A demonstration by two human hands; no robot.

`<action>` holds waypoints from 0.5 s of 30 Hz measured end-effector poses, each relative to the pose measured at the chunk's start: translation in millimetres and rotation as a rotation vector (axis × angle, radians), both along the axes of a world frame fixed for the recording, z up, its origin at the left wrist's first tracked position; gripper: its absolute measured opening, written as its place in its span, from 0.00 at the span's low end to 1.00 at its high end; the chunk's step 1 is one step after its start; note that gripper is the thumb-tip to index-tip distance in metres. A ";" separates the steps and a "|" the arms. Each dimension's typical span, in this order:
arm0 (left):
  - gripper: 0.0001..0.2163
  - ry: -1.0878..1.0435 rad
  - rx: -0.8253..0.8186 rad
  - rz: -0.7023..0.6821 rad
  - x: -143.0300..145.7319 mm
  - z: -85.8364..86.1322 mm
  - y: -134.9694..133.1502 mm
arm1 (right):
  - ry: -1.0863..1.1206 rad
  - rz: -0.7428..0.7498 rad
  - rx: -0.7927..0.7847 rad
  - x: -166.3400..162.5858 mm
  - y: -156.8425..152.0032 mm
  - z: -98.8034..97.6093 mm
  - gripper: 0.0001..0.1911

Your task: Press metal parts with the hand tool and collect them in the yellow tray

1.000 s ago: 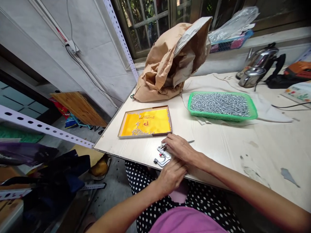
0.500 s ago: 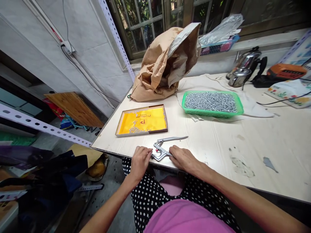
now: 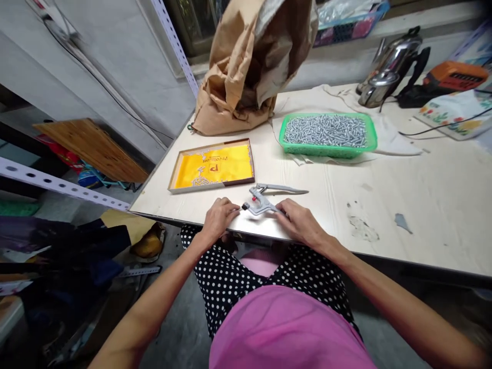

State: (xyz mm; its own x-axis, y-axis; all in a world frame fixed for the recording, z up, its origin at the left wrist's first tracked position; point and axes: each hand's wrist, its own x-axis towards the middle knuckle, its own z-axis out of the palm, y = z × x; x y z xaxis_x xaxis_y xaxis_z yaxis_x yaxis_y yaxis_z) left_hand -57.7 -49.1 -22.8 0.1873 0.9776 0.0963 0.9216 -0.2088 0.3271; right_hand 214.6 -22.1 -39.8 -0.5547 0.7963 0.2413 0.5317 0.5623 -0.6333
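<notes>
A grey metal plier-like press tool (image 3: 265, 197) lies on the pale wooden table (image 3: 384, 205) near its front edge, its long handles spread apart and pointing right. My right hand (image 3: 298, 221) rests on the lower handle with fingers curled round it. My left hand (image 3: 220, 215) is at the table edge, fingers pinched at the tool's jaw tip, on something too small to make out. Behind the tool lies a shallow yellow-lined box lid (image 3: 212, 166) with a few small metal pieces. A green basket (image 3: 326, 134) full of several silvery metal pins stands further back.
A crumpled brown paper sack (image 3: 246, 61) stands at the back of the table. At the right back are a steel kettle (image 3: 388, 72), an orange device (image 3: 455, 77) and a cable. White cloth lies under the basket. Perforated metal shelf rails and clutter fill the left.
My left hand moved from beneath my right hand to the tool's jaw tip on the left. My right hand slid back onto the lower handle, uncovering the tool. The camera tilted down.
</notes>
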 end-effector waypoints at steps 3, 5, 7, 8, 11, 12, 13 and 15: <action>0.08 0.016 0.076 -0.038 2.6 -6.0 2.6 | 0.002 -0.108 0.031 24.7 -3.4 1.5 0.07; 0.08 -0.008 0.108 -0.035 3.6 -10.3 4.6 | -0.039 -0.167 0.036 38.6 -7.0 2.8 0.08; 0.08 -0.030 0.122 -0.011 4.1 -13.9 5.9 | -0.093 -0.206 0.037 47.8 -9.9 2.7 0.08; 0.08 -0.038 0.121 0.004 4.3 -14.9 5.9 | -0.117 -0.217 0.037 50.1 -10.6 2.0 0.09; 0.08 -0.074 0.092 0.045 5.4 -9.9 3.6 | -0.187 -0.242 0.046 48.5 -9.1 -1.9 0.09; 0.08 -0.100 0.080 0.057 6.4 -4.4 2.8 | -0.210 -0.250 0.058 46.0 -8.2 -2.9 0.09; 0.08 -0.131 0.072 0.068 7.9 2.9 2.7 | -0.234 -0.256 0.072 43.1 -7.6 -3.5 0.10; 0.08 -0.196 0.073 0.070 13.7 20.4 6.8 | -0.275 -0.266 0.106 37.6 -7.7 -3.6 0.11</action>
State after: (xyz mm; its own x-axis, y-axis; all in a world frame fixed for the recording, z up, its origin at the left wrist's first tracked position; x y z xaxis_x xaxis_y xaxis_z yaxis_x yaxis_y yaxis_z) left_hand -44.0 -42.2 -2.4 0.0898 0.9767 0.1951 0.8550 -0.1761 0.4878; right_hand 252.2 -29.8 -43.4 -0.3877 0.8995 0.2016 0.8092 0.4369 -0.3929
